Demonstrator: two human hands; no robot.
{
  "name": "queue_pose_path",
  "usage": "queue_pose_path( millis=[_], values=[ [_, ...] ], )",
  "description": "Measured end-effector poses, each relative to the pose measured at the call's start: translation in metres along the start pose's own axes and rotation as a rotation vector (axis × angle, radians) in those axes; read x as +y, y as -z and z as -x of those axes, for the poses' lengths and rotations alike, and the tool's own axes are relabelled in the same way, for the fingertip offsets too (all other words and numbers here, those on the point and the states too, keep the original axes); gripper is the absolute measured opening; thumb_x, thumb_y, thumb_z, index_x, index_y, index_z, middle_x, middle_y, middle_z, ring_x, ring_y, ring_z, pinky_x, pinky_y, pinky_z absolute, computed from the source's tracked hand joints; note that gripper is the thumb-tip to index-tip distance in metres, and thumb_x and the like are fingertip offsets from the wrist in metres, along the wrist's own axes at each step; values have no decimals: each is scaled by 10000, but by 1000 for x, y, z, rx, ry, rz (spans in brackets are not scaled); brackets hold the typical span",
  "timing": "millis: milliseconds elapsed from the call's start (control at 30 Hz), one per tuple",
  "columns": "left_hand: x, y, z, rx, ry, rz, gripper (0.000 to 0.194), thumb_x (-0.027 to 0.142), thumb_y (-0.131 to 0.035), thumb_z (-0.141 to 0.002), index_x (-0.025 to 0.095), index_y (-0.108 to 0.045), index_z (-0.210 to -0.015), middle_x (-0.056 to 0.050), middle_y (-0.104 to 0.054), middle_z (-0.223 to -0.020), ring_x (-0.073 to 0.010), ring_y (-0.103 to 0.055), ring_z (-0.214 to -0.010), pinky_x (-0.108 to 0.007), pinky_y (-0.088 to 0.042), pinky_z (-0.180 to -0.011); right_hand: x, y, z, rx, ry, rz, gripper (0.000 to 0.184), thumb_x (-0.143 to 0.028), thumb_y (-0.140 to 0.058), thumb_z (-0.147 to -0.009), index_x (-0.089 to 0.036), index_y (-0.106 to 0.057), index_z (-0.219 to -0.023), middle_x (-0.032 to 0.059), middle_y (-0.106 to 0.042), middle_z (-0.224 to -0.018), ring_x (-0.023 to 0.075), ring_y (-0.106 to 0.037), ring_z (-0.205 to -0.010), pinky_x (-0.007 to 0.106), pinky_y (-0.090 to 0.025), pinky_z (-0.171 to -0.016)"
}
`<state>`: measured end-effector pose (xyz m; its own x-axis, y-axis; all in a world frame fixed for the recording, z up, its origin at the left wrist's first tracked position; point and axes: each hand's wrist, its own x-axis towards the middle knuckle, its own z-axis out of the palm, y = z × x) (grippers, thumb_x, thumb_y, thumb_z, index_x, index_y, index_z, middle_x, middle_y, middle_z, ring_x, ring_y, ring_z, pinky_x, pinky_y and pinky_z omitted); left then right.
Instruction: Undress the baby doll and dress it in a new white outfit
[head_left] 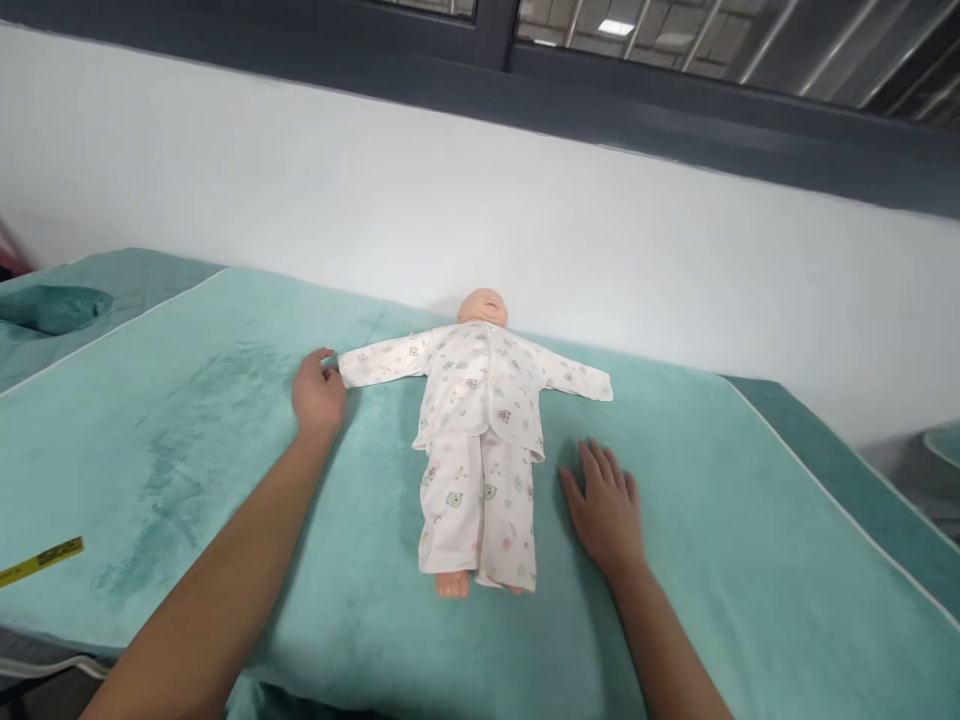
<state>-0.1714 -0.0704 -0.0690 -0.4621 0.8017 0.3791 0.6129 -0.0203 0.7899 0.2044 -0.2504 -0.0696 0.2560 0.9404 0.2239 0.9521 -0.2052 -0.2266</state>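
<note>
A baby doll (480, 420) in a white patterned shirt and trousers lies on its back on a teal towel (187, 430), arms spread wide, bare feet toward me. My left hand (318, 392) rests at the end of the doll's left-side sleeve cuff, fingers curled and touching the cloth. Flat on the towel lies my right hand (604, 505), fingers stretched out, just right of the doll's trouser leg and holding nothing.
A white wall (675, 270) runs right behind the doll's head, under a dark window frame. A yellow measuring tape (41, 560) lies at the towel's left edge. A darker teal folded cloth (52, 305) sits at the far left.
</note>
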Motion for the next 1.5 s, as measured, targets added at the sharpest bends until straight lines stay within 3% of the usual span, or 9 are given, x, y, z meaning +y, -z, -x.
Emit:
queue_pose_path(
  millis=[167,300,367,500,633,900,1133,1300,1500],
  values=[
    [8,10,13,63,-219,98,337,55,-436,-709,160,-600,-984,-98,-592,-1091,-222,-553,-1081,-337,-450,-908,-11,9,72,35,64,-372,524,-497,-450,-926,-229,-465,-1376,97,-533,-1391,259,-476,-1291,474,-383,-1072],
    [21,36,62,-3,-329,181,231,97,-450,-791,172,-602,-949,-60,-598,-1008,-183,-576,-966,-289,-471,-801,-28,10,121,7,36,-630,441,-486,-565,-876,-275,-524,-1260,63,-583,-1291,240,-538,-1192,414,-447,-1000],
    [28,53,102,-138,-352,236,168,150,-472,-853,185,-611,-939,-32,-606,-934,-154,-578,-855,-273,-469,-769,-39,8,132,13,39,-666,406,-473,-616,-849,-262,-549,-1190,63,-604,-1216,237,-564,-1118,402,-456,-960],
    [39,85,183,-664,-384,347,216,274,-515,-917,235,-606,-1109,-25,-616,-965,-139,-596,-838,-249,-489,-706,-60,5,132,77,49,-640,367,-454,-662,-824,-230,-565,-1098,68,-621,-1092,225,-578,-996,384,-453,-887],
    [41,90,228,-734,-433,253,506,288,-705,-787,293,-555,-1270,-72,-544,-1205,-229,-562,-1106,-373,-492,-912,-76,5,126,133,20,-646,344,-493,-645,-829,-200,-575,-997,59,-625,-961,202,-576,-884,338,-465,-794],
    [45,77,235,-590,-364,287,391,232,-651,-812,290,-602,-1196,-52,-587,-1051,-209,-614,-972,-363,-518,-826,-82,12,134,128,0,-685,258,-432,-577,-883,-205,-519,-775,-19,-534,-695,128,-478,-616,252,-412,-578],
    [51,90,224,-540,-397,376,348,176,-619,-819,253,-590,-1157,-51,-617,-1011,-186,-612,-911,-307,-521,-755,-88,39,145,299,138,-538,102,-316,-553,-910,-220,-551,-943,43,-607,-886,179,-577,-815,305,-467,-726],
    [58,95,222,-514,-370,401,281,197,-627,-832,249,-607,-1107,-32,-596,-931,-152,-580,-794,-285,-513,-707,-119,41,127,306,375,-275,249,-214,-553,-895,-223,-548,-1144,90,-639,-1114,250,-565,-1033,403,-411,-873],
    [63,99,221,-499,-387,384,294,180,-616,-832,281,-617,-1108,-32,-569,-948,-152,-580,-800,-291,-532,-722,-140,31,99,215,390,-194,54,-172,-558,-886,-220,-574,-864,24,-661,-850,219,-568,-867,418,-369,-890]
  ],
)
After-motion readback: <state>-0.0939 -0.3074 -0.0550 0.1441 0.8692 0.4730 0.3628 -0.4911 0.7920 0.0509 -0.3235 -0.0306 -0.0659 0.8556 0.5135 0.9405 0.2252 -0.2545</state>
